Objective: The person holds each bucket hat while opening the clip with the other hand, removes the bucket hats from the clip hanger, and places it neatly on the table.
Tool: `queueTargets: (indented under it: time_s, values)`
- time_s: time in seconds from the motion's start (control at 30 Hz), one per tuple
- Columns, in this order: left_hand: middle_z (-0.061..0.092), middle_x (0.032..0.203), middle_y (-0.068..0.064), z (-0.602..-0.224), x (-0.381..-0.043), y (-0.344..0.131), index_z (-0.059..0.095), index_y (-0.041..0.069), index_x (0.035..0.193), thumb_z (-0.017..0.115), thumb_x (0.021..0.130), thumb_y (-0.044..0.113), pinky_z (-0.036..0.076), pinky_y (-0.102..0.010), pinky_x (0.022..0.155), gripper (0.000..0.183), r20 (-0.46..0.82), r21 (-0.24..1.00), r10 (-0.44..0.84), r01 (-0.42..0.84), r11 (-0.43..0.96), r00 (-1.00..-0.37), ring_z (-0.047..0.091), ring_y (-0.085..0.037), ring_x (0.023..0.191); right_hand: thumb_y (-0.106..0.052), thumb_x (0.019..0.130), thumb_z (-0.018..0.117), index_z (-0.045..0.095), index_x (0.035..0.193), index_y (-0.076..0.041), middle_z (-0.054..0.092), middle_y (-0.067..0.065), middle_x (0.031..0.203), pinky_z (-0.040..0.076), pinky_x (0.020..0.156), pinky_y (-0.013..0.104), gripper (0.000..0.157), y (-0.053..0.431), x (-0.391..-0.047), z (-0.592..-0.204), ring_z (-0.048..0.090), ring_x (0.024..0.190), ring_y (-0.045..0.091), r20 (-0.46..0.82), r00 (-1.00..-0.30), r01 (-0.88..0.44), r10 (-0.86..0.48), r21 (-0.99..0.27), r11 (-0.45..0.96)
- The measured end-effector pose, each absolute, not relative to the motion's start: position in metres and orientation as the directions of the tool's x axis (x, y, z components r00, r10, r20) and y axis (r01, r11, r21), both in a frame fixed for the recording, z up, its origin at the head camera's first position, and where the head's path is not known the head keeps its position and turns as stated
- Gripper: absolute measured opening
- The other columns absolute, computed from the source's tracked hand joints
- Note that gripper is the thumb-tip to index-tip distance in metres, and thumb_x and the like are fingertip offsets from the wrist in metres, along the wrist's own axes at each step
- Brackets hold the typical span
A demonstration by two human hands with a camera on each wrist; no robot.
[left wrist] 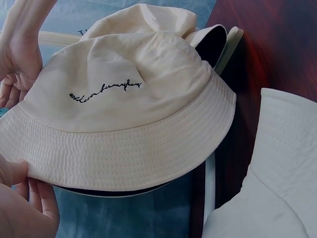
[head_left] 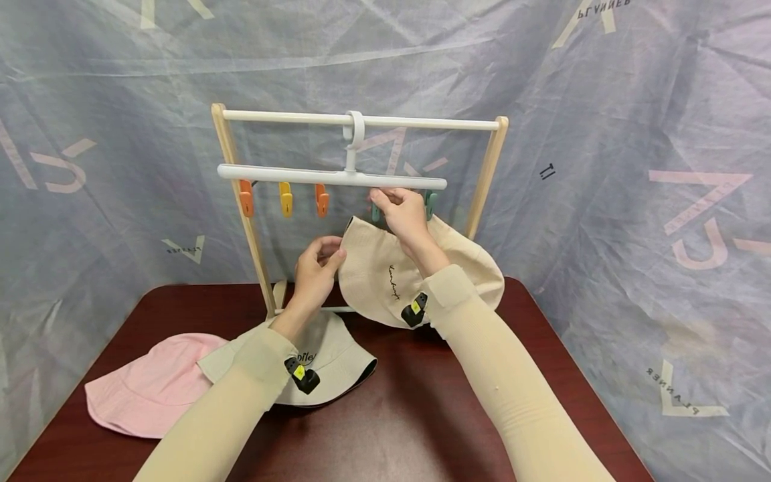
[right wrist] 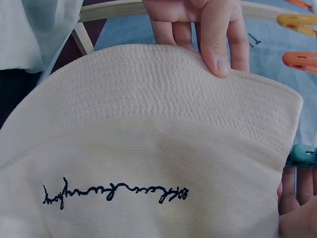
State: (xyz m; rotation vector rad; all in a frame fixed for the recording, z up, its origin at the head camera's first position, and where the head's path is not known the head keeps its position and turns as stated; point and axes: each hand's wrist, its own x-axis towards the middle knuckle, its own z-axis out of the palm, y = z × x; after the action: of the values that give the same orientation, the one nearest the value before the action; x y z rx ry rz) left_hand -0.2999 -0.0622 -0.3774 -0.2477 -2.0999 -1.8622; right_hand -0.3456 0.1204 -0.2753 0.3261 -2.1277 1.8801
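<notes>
A beige bucket hat (head_left: 367, 268) with dark script stitching hangs aslant below the white hanger bar (head_left: 289, 175). My left hand (head_left: 314, 273) pinches its brim edge between thumb and fingers; the dark lining shows under the brim (left wrist: 133, 163) in the left wrist view. Up at the bar, my right hand (head_left: 408, 217) grips a green clip (head_left: 375, 214) with its fingertips. In the right wrist view this teal-green clip (right wrist: 303, 155) sits right at the hat's side edge. Another green clip (head_left: 430, 204) is just right of that hand, close over the hat's upper edge.
Orange (head_left: 246, 199), yellow (head_left: 286, 199) and orange (head_left: 322, 200) clips hang along the bar's left half. A wooden stand (head_left: 486, 175) carries the hanger. On the dark red table (head_left: 415, 428) lie a pink hat (head_left: 162, 375) and an off-white hat (head_left: 340, 348).
</notes>
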Motion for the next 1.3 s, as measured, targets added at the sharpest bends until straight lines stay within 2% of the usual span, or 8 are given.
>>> queueTargets:
  time_s: [0.3,0.5,0.77,1.03,1.13,1.3]
  values:
    - [0.069,0.119,-0.013,-0.3804,-0.2987,-0.062,0.068,0.008,0.13,0.069,0.105,0.014,0.05,-0.034,0.103,0.025,0.365,0.928,-0.099,0.355,0.11,-0.926,0.063,-0.019,0.109,-0.024,0.104,0.072,0.076,0.125,0.0,0.077,0.02,0.118,0.056,0.097,0.03,0.032,0.1218,-0.3454,-0.2759,0.075,0.104,0.02,0.355,-0.935,-0.352,0.006,-0.928,0.126]
    - [0.069,0.12,-0.013,-0.3818,-0.2973,-0.0626,0.068,0.008,0.13,0.069,0.106,0.016,0.049,-0.036,0.105,0.026,0.36,0.93,-0.1,0.349,0.115,-0.928,0.063,-0.021,0.112,-0.025,0.105,0.071,0.076,0.125,0.001,0.076,0.021,0.119,0.053,0.091,0.028,0.033,0.1241,-0.345,-0.2767,0.073,0.102,0.017,0.361,-0.933,-0.358,0.002,-0.926,0.122]
    - [0.069,0.122,-0.013,-0.3822,-0.2964,-0.0632,0.067,0.008,0.131,0.068,0.106,0.015,0.049,-0.037,0.105,0.026,0.356,0.933,-0.1,0.348,0.092,-0.929,0.063,-0.022,0.113,-0.027,0.105,0.071,0.077,0.124,-0.004,0.08,0.01,0.113,0.051,0.087,0.025,0.031,0.1262,-0.346,-0.2779,0.072,0.103,0.014,0.365,-0.931,-0.359,0.017,-0.921,0.15]
    - [0.069,0.123,-0.013,-0.3822,-0.2952,-0.0638,0.067,0.008,0.131,0.068,0.106,0.016,0.049,-0.037,0.105,0.026,0.35,0.936,-0.102,0.342,0.089,-0.931,0.063,-0.021,0.113,-0.025,0.105,0.071,0.077,0.123,-0.002,0.078,0.016,0.117,0.052,0.09,0.025,0.03,0.1256,-0.3464,-0.2794,0.073,0.105,0.016,0.372,-0.928,-0.366,0.014,-0.918,0.15]
    - [0.069,0.123,-0.014,-0.3824,-0.295,-0.0641,0.067,0.008,0.131,0.068,0.106,0.016,0.049,-0.037,0.105,0.027,0.347,0.937,-0.101,0.339,0.088,-0.932,0.062,-0.022,0.114,-0.026,0.105,0.071,0.077,0.124,-0.001,0.078,0.018,0.118,0.05,0.087,0.025,0.032,0.1266,-0.3458,-0.2798,0.072,0.105,0.016,0.378,-0.926,-0.371,0.018,-0.916,0.156]
    - [0.069,0.123,-0.014,-0.3823,-0.2956,-0.0645,0.068,0.009,0.131,0.069,0.106,0.016,0.049,-0.036,0.104,0.026,0.346,0.937,-0.099,0.339,0.087,-0.933,0.063,-0.023,0.114,-0.026,0.104,0.072,0.078,0.122,-0.003,0.079,0.015,0.114,0.05,0.085,0.023,0.03,0.1298,-0.3469,-0.2798,0.071,0.105,0.013,0.391,-0.92,-0.38,0.035,-0.91,0.165]
